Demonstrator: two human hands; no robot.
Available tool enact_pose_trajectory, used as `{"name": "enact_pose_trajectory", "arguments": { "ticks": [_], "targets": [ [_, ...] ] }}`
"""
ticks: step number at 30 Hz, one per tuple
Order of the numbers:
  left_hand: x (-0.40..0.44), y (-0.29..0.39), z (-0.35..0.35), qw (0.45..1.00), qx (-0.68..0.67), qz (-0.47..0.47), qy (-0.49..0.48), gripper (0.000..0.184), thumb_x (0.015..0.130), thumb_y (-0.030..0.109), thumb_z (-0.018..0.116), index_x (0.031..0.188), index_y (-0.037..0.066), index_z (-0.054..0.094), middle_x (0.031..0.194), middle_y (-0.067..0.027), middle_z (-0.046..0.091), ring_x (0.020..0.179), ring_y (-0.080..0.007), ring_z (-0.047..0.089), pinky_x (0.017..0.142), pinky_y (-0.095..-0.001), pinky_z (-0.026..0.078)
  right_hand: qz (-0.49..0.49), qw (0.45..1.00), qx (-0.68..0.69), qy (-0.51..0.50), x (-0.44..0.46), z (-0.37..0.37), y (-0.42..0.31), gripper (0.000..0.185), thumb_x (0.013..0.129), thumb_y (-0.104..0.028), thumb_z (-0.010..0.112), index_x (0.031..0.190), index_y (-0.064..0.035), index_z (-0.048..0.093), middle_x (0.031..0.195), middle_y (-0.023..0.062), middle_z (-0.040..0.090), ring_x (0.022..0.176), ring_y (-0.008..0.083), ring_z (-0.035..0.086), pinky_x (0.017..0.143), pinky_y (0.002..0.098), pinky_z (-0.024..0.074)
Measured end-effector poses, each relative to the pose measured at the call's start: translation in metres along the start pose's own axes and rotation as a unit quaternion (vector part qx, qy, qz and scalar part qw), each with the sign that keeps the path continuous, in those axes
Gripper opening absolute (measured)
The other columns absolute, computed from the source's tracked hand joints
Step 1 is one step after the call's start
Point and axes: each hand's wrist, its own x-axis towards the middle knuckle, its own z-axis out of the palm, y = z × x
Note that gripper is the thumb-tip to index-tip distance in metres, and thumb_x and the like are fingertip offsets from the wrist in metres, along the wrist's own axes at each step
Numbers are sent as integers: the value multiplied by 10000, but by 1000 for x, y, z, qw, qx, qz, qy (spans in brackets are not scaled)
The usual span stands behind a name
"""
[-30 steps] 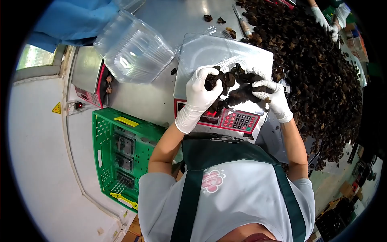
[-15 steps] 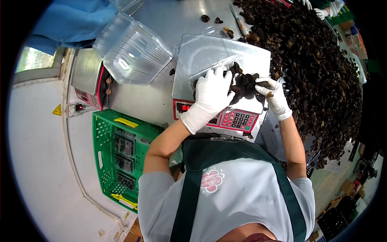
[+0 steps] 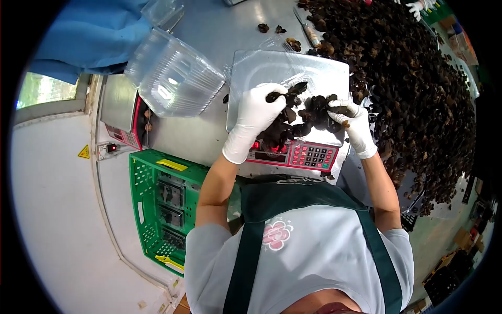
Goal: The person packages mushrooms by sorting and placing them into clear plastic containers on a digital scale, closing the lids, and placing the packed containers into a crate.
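Observation:
A pile of dark wood ear mushrooms (image 3: 316, 108) lies on the metal platform of a red-trimmed scale (image 3: 324, 76). My left hand (image 3: 256, 112), in a white glove, is over the platform's left side, fingers curled round a dark mushroom piece. Below its fingertips, more wood ears (image 3: 277, 133) heap near the scale's front edge, partly covering the display. Clear plastic shows around this heap, but its outline is hard to make out. At the platform's right side, my right hand (image 3: 358, 128), also gloved, pinches wood ears between thumb and fingers.
A large heap of wood ears (image 3: 413, 104) covers the table's right side. Clear plastic boxes (image 3: 183, 78) stand left of the scale, beside a second scale (image 3: 117, 102). A green crate (image 3: 149, 209) holds packed boxes. A knife (image 3: 308, 29) lies behind; another person's gloved hand (image 3: 415, 8) is at top right.
My left hand has shifted left, and its fingers have gone from spread to curled. More wood ears now show near the scale's front. My right hand stays nearly in place.

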Motion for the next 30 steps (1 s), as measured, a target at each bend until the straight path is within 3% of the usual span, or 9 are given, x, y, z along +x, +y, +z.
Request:
{"name": "enact_pose_trajectory", "arguments": {
  "ticks": [3, 6, 11, 12, 19, 24, 26, 28, 30],
  "targets": [
    [1, 3, -15, 965, -229, -109, -64, 144, 784, 3, 609, 908, -21, 677, 823, -2, 649, 756, -53, 566, 691, -204, 467, -57, 997, -51, 21, -6, 7, 3, 220, 798, 58, 649, 997, -29, 684, 876, 15, 661, 764, 72, 591, 719, 212, 496],
    [3, -1, -18, 943, -295, -140, -68, 151, 784, -5, 615, 920, -15, 680, 846, 0, 656, 765, -58, 574, 711, -203, 467, -108, 988, -114, 12, -10, 12, 1, 309, 733, 104, 616, 994, -42, 697, 939, 19, 651, 803, 85, 579, 773, 223, 476],
    [6, -5, -24, 944, -298, -133, -53, 171, 790, -8, 622, 950, -19, 680, 871, -18, 656, 781, -69, 578, 750, -208, 461, -176, 976, -121, 46, -11, 23, 2, 335, 725, 115, 596, 1000, -47, 698, 988, 44, 654, 895, 110, 599, 821, 241, 478],
    [6, -2, -27, 938, -314, -139, -46, 170, 790, -5, 623, 950, -20, 678, 879, -22, 659, 787, -73, 582, 757, -210, 462, -144, 985, -79, 49, -12, 22, 0, 322, 726, 107, 612, 995, -47, 699, 1007, 59, 659, 941, 127, 604, 848, 248, 474],
    [5, 3, -32, 903, -393, -173, -19, 169, 791, -4, 621, 954, -6, 666, 893, -42, 669, 804, -91, 607, 762, -222, 480, -180, 975, -96, 93, -7, 17, 4, 261, 756, 76, 645, 986, -38, 694, 1010, 59, 658, 927, 121, 607, 806, 239, 493],
    [2, 6, -34, 876, -451, -171, -3, 173, 793, -8, 618, 960, -1, 665, 892, -47, 671, 798, -98, 615, 755, -220, 486, -156, 984, -72, 43, -13, 30, -12, 279, 778, 46, 661, 1041, -47, 674, 1060, 70, 642, 930, 118, 603, 748, 224, 510],
    [2, 6, -34, 873, -459, -165, 1, 173, 794, -9, 616, 960, -1, 664, 895, -48, 672, 799, -100, 618, 753, -220, 489, -185, 971, -154, 15, -11, 33, -16, 309, 781, 2, 692, 1074, -93, 668, 1197, 110, 603, 1013, 157, 601, 753, 238, 523],
    [2, 6, -34, 877, -452, -162, 9, 175, 793, -13, 614, 960, 1, 664, 900, -52, 673, 803, -104, 622, 756, -221, 491, -291, 913, -286, -5, -7, 40, -23, 346, 780, -38, 712, 1114, -106, 657, 1288, 146, 558, 1072, 192, 597, 757, 254, 530],
    [1, 6, -34, 878, -451, -160, 10, 177, 792, -14, 613, 962, 1, 664, 903, -52, 674, 806, -103, 622, 759, -221, 490, -231, 947, -220, -42, -8, 45, -31, 383, 782, -61, 720, 1153, -114, 643, 1335, 171, 518, 1102, 212, 592, 772, 264, 530]
  ]
}}
